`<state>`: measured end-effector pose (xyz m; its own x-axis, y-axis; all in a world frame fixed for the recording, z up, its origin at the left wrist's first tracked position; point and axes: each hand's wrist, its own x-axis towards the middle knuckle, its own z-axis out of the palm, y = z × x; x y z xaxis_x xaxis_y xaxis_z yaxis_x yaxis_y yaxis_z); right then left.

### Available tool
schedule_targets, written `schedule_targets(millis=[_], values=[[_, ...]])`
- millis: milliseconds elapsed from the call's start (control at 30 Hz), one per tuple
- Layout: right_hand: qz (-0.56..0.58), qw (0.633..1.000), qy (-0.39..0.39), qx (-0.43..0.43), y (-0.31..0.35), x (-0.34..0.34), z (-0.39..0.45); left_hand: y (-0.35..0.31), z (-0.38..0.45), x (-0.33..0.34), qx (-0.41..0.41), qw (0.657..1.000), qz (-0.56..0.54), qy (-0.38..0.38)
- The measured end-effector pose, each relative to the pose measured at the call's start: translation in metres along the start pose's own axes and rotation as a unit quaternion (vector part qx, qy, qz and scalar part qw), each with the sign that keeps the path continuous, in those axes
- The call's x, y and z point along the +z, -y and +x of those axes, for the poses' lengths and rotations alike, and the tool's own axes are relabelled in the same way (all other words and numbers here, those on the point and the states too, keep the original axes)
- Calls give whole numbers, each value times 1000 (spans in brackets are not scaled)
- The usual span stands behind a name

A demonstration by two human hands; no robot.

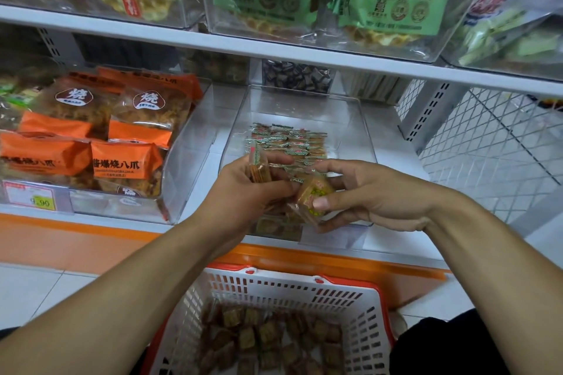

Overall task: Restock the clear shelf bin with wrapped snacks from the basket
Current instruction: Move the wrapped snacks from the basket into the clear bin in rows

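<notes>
White shelf (198, 192): orange packs (91, 137) at left; clear shelf bin (359, 119), snack rows inside. Left hand (253, 189) grips stacked wrapped snacks (259, 166); right hand (359, 195) pinches one snack (313, 195) over bin front. Basket (359, 313) below.

Two bare forearms reached into view, with no sleeves, watches, rings or bracelets on the left hand (243, 189) or right hand (365, 192). Fingernails were short and unpainted. Dark clothing (441, 344) (probably black trousers) showed at lower right.
</notes>
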<state>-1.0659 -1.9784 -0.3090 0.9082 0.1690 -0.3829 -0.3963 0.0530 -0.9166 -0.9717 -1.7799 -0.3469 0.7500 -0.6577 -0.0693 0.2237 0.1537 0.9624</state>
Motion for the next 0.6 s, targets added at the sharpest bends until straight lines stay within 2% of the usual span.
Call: schedule_targets(millis=[167,333,400,467,500,567,600], values=[[-13,999,42,29,-1,-4,-1,-1,0,5,0,999,-32,5],[9,1000,25,13,-1,-1,2,-2,-1,11,-2,996,-85,-6],[-19,1000,-12,-9,4,-2,1,-2,-1,12,16,994,-100,-44],[-119,987,-97,-36,12,-6,-1,-3,1,10,26,991,-100,-86],[-214,964,-153,-45,16,-10,-1,-3,2,8,25,990,-99,-97],[-430,870,-242,-28,20,-16,0,-4,2,5,13,989,-101,-104],[-503,826,-254,-6,20,-17,3,-3,2,5,5,990,-100,-102]])
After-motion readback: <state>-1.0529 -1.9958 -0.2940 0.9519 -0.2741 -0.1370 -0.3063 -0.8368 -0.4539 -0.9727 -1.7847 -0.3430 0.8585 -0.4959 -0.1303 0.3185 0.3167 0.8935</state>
